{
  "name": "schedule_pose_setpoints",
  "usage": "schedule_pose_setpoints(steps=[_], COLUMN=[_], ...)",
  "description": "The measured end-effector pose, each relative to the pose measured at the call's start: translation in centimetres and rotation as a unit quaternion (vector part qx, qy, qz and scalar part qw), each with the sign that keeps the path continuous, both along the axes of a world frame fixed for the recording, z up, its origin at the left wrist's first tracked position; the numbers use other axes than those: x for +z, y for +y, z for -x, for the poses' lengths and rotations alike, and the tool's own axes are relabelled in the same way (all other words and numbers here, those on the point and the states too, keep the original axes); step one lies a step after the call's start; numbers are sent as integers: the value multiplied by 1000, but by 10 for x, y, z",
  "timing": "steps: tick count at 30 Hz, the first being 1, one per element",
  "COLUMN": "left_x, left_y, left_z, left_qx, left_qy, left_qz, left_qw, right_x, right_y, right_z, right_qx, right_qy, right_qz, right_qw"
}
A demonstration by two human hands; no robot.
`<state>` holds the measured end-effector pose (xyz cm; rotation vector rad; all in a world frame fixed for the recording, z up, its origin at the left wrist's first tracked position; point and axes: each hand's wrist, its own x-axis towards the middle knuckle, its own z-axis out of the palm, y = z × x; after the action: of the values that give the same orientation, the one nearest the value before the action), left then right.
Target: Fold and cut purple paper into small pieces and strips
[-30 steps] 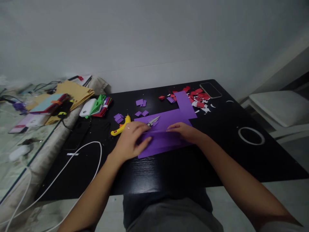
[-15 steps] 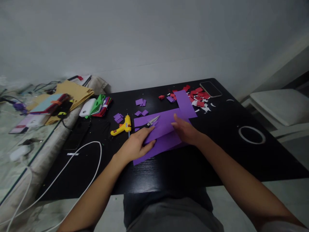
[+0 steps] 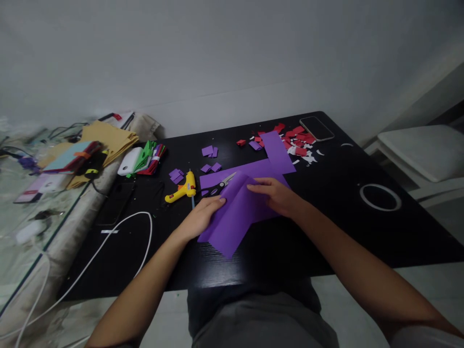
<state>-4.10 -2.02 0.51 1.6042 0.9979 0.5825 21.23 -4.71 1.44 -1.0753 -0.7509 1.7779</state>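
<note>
Between both hands, a sheet of purple paper (image 3: 232,222) is lifted and bent, one corner pointing toward me. My left hand (image 3: 203,216) pinches its left edge, thumb on top and fingers hidden beneath. At the upper right of the sheet my right hand (image 3: 273,194) grips the paper between thumb and fingers. Scissors (image 3: 225,181) lie just behind the sheet, their handles near my left fingers. More purple paper (image 3: 250,169) lies flat behind, crossed by a purple strip (image 3: 277,152). A yellow glue gun (image 3: 183,187) rests left of the scissors.
Small purple squares (image 3: 209,151) sit in groups at the back. Red and white scraps (image 3: 299,142) are strewn beside a phone (image 3: 316,129). A roll of tape (image 3: 380,197) lies right. A white cable (image 3: 149,241) loops at left, near folded coloured paper (image 3: 147,159).
The purple sheet has been raised and turned, so a corner now hangs toward me. My right hand has closed on its upper edge; my left hand has shifted slightly left.
</note>
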Motion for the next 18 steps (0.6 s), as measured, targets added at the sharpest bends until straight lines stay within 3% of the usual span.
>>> schedule_pose_setpoints(steps=[2,4,7,10,13,18], left_x=[-6,-6,3,10,8,3], left_y=[1,0,-2,-5,-6,-7], left_z=[4,3,-7,-17,-19,-17], left_qx=[22,14,-52,-15,9,-4], left_qy=[-18,3,-38,-89,-44,-11], left_qz=[-12,25,52,-18,-66,-33], left_qw=[1000,1000,997,996,997,999], right_x=[1,0,0,-2,-4,-1], right_y=[0,-1,-3,-5,-8,-11], right_z=[1,2,5,8,12,16], right_qx=[-6,6,38,48,65,125], right_qy=[-7,-14,-49,-131,-194,-171], right_qz=[11,12,-21,-78,-111,-96], right_qw=[1000,1000,998,987,973,973])
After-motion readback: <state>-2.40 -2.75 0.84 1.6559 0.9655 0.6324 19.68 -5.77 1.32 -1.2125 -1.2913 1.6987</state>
